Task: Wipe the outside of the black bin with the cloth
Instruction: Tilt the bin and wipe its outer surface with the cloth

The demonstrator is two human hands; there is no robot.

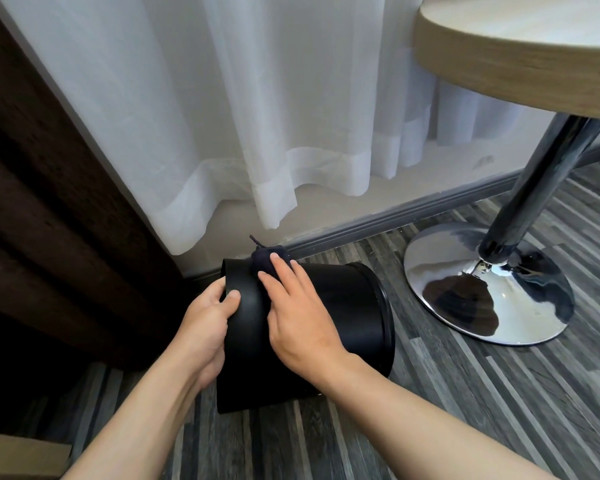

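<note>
Tipped black bin (343, 306): left hand (205, 317) grips its end, right hand (295, 320) fingers flat pressing cloth (267, 259). Keep pressure even, rotate bin.

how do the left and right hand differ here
The left hand curls round an end edge of the black bin, gripping it; the right hand lies flat, fingers straight, on its upper wall. Only the right hand, not the left hand, presses the cloth. Both touch the bin.

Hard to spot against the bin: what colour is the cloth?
The cloth is dark navy, best seen in the head view.
</note>
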